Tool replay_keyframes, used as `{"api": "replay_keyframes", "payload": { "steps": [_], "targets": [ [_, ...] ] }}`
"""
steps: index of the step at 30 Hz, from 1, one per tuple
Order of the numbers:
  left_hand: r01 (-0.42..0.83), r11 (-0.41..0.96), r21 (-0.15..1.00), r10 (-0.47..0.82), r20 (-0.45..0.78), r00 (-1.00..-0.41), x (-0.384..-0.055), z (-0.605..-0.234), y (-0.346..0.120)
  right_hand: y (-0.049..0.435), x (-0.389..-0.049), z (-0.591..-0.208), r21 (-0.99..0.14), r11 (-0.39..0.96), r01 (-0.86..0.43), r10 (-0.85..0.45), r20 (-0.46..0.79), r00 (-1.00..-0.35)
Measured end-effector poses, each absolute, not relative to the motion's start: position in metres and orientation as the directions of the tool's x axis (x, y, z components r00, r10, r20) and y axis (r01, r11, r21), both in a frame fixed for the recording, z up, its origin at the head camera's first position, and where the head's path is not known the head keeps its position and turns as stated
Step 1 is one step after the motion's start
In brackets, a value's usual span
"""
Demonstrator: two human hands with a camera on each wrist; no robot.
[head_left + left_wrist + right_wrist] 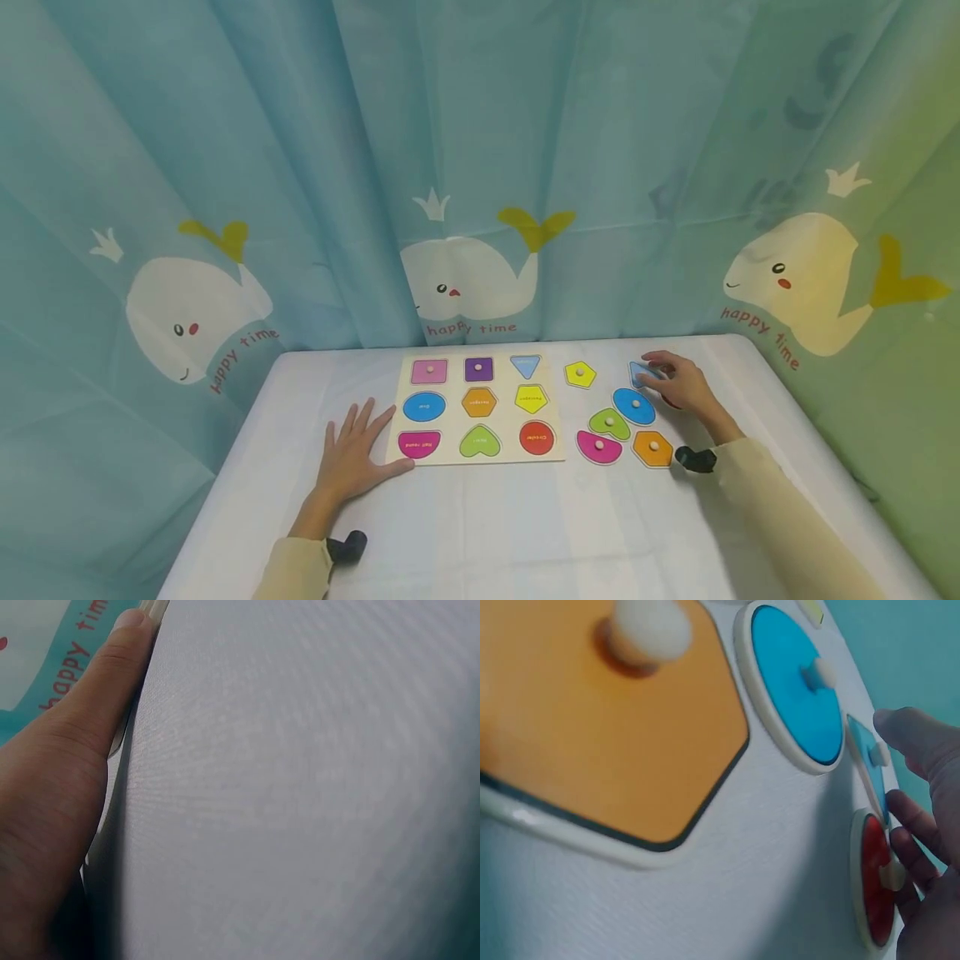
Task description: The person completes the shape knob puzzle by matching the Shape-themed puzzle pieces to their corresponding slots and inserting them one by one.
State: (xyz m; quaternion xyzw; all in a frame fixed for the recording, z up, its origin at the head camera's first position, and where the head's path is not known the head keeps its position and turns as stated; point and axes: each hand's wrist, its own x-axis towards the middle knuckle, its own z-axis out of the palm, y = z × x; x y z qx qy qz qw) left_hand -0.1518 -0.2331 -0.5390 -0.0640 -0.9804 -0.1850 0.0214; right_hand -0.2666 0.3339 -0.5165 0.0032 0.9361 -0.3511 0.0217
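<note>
A white shape-puzzle board lies on the table. A pink rectangle piece and a purple square piece, both knobbed, sit in its far row; the other printed shapes show no knobs. With fingers spread, my left hand rests at the board's left edge, its thumb against the near corner. My right hand hovers over a blue triangle piece, thumb and fingertips parted around its knob. Just beneath that hand lies a red round piece, mostly hidden in the head view.
Right of the board lie knobbed pieces: a yellow pentagon, blue oval, green heart, magenta half circle and orange hexagon. A whale-print curtain hangs behind the white-covered table.
</note>
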Motion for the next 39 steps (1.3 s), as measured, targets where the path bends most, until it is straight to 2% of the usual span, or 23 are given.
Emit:
{"api": "replay_keyframes", "payload": {
  "steps": [9,20,39],
  "targets": [
    [0.146,0.926,0.349,0.119,0.097,-0.988,-0.150,-0.539,-0.235,0.332,-0.265,-0.524,-0.667,0.745,0.009,-0.004,-0.018,-1.000],
    [0.132,0.926,0.353,0.117,0.064,-0.991,-0.152,-0.535,-0.232,0.332,-0.265,-0.525,-0.683,0.729,0.040,0.048,-0.007,-0.999],
    [0.135,0.924,0.357,0.113,0.080,-0.990,-0.151,-0.540,-0.233,0.331,-0.263,-0.528,-0.692,0.721,0.032,0.065,0.023,-0.998]
  ]
}}
